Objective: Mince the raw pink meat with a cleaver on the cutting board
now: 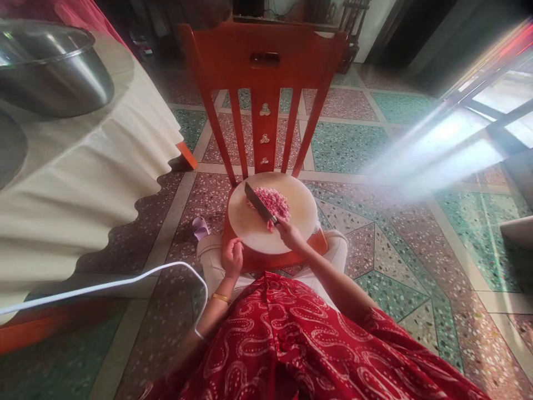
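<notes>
My right hand point(290, 233) is wrapped round the handle of a wide, dark-bladed kitchen knife point(258, 202). Its blade points up and to the left, across a heap of chopped pinkish-red meat point(275, 201). Underneath is a round, pale chopping board point(245, 225), set on the seat of a red-brown wooden chair point(266, 259). My left hand point(233, 256) is by the board's near left rim with its fingers curled in, and nothing shows in it. Whether it touches the rim, I cannot tell.
The chair's tall slatted back point(265, 72) rises behind the board. To the left, a table with a cream cloth point(137, 128) bears a large steel pot point(62, 83). A white cable point(125, 279) runs from the left toward my left arm. A light purple shoe point(200, 228) shows beside my leg.
</notes>
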Demonstrator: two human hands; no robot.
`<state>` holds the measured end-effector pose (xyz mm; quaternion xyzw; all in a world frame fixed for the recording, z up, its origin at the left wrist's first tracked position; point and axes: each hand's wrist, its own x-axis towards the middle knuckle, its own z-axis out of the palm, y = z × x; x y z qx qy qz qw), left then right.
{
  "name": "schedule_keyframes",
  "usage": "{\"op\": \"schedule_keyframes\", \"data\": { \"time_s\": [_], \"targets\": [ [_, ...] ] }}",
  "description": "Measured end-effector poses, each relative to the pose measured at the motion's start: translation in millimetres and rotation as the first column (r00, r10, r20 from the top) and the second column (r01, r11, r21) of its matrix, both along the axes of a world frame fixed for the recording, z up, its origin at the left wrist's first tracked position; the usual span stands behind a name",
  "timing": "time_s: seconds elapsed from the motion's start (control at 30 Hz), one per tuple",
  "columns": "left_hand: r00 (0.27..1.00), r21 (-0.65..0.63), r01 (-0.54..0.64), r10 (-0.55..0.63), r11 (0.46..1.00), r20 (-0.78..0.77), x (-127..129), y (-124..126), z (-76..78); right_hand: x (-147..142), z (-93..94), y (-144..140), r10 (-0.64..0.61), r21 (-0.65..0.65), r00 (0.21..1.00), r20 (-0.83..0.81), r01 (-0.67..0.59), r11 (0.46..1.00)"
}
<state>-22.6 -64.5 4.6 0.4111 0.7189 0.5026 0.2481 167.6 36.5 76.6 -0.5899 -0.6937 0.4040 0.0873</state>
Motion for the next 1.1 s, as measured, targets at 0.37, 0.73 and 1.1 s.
{"op": "schedule_keyframes", "data": {
  "time_s": [0.37, 0.73, 1.1],
  "targets": [
    [0.828, -0.113, 0.319, -0.335, 0.941, -0.451, -2, 31, -0.2, 60, 12.5, -6, -0.304, -0.237, 0.832, -0.463, 0.214, 0.948],
    [0.88, -0.022, 0.121, -0.118, 0.992, -0.459, -16, -4, -2.2, 86, 8.3, -56, 0.497, 0.251, 0.776, 0.387, -0.608, 0.753],
    [0.924, 0.025, -0.001, 0.01, 1.0, -0.383, -16, -24, -13.7, 108, -19.5, -67, 0.508, 0.234, 0.605, 0.613, -0.753, 0.615]
  ]
}}
